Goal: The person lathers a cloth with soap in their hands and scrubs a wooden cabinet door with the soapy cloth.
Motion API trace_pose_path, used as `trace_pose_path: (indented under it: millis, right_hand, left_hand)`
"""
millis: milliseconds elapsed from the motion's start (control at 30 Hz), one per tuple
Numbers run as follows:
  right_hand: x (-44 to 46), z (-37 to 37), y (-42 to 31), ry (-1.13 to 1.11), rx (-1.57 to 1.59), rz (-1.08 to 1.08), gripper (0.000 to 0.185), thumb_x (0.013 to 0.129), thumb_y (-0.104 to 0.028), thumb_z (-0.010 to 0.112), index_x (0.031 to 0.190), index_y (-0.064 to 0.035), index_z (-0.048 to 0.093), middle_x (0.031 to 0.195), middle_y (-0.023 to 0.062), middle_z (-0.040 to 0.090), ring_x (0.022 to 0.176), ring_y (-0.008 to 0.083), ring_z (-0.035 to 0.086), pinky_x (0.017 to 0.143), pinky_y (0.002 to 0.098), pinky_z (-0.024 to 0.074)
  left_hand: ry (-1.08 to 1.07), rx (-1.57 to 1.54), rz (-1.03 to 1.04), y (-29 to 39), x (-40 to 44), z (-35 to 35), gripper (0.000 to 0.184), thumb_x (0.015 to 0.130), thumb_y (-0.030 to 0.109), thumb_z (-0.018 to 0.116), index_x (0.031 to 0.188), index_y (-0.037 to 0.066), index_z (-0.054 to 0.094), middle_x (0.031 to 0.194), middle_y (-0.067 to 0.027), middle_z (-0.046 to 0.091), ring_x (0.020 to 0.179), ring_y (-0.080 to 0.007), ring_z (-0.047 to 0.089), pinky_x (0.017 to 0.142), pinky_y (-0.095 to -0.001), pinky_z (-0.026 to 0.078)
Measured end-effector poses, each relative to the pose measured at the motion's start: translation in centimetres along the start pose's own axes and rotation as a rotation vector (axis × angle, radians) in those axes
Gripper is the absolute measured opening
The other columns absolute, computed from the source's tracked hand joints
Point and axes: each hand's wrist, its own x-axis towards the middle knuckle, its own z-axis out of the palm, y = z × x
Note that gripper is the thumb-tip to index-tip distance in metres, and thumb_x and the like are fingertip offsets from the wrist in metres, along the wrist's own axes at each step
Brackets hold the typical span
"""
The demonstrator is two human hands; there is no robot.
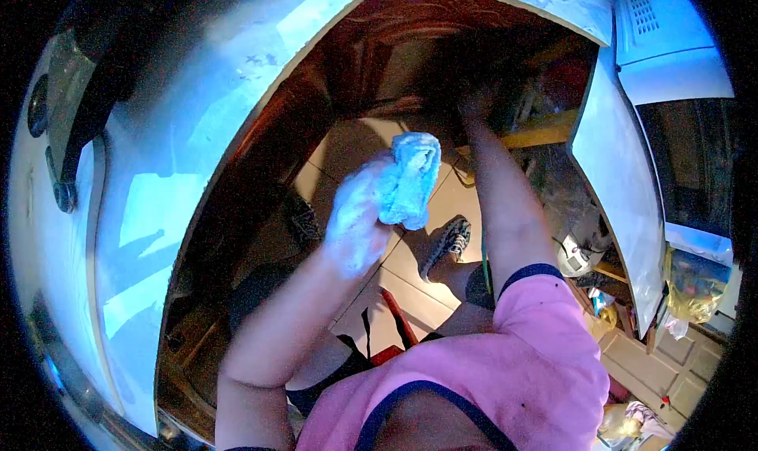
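My left hand (355, 222), brightly lit, is wrapped around a folded light-blue cloth (410, 181) raised above the tiled floor. The cloth looks bunched into a small thick pad and touches nothing but the hand. My right hand (477, 102) reaches forward into deep shadow, close to a dark brown wooden panel (395, 64). Its fingers are lost in the dark, so what they touch or hold cannot be made out.
A pale, jagged-edged surface (229, 80) curves around the opening. Right of my arm are a yellowish wooden bar (545, 131) and a white rounded object (576, 255). Below are my shoe (452, 242) and a red bar (399, 317). A yellowish plastic bag (695, 285) hangs far right.
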Motion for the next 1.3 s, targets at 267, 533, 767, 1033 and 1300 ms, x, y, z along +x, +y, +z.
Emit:
trace_pose_path:
  millis: [267, 533, 767, 1033, 1300]
  right_hand:
    - [2.5, -0.1, 1.9, -0.051, -0.120, -0.028, 0.062, 0.083, -0.036, 0.058, 0.130, -0.0020, 0.035, 0.131, 0.0198, 0.037, 0.121, 0.0328, 0.037, 0.101, 0.0417, 0.0311]
    - [2.4, 0.7, 2.4, -0.052, -0.213, -0.012, 0.071, 0.083, -0.040, 0.058, 0.136, -0.0040, 0.027, 0.139, 0.0196, 0.029, 0.127, 0.0340, 0.030, 0.105, 0.0431, 0.0266]
    - [-0.8, 0.9, 2.1, -0.097, -0.167, 0.059, 0.071, 0.083, -0.038, 0.059, 0.138, -0.0061, 0.028, 0.141, 0.0179, 0.029, 0.128, 0.0333, 0.030, 0.105, 0.0422, 0.0267]
    - [-3.3, -4.7, -3.3, -0.243, 0.340, 0.157, 0.040, 0.086, -0.024, 0.053, 0.121, -0.0060, 0.051, 0.123, 0.0140, 0.052, 0.114, 0.0306, 0.047, 0.096, 0.0388, 0.0390]
    - [0.4, 1.5, -3.1, 0.100, 0.902, 0.108, 0.035, 0.090, -0.026, 0.036, 0.114, -0.0079, 0.055, 0.115, 0.0173, 0.056, 0.106, 0.0323, 0.050, 0.088, 0.0459, 0.0446]
  left_hand:
    - [0.025, 0.002, -0.089, -0.5, 0.3, 1.4, 0.033, 0.087, 0.020, 0.053, 0.114, 0.003, 0.053, 0.106, -0.0071, 0.059, 0.093, -0.0163, 0.058, 0.082, -0.0315, 0.047]
    - [-0.084, 0.033, -0.140, -1.4, -0.2, 1.4, 0.033, 0.089, 0.021, 0.048, 0.115, 0.003, 0.052, 0.105, -0.0069, 0.060, 0.092, -0.0162, 0.059, 0.079, -0.0305, 0.048]
    - [-0.051, 0.034, -0.155, -1.9, -0.7, 2.7, 0.032, 0.091, 0.022, 0.044, 0.116, 0.004, 0.051, 0.109, -0.0071, 0.059, 0.095, -0.0167, 0.058, 0.080, -0.0318, 0.047]
    - [-0.052, 0.021, -0.150, -2.4, 0.0, 2.8, 0.034, 0.091, 0.021, 0.045, 0.119, 0.003, 0.050, 0.110, -0.0074, 0.059, 0.097, -0.0171, 0.058, 0.084, -0.0315, 0.047]
    - [-0.114, 0.036, -0.135, -2.1, 1.0, 1.5, 0.029, 0.091, 0.021, 0.044, 0.112, 0.005, 0.054, 0.103, -0.0060, 0.061, 0.091, -0.0162, 0.059, 0.078, -0.0319, 0.048]
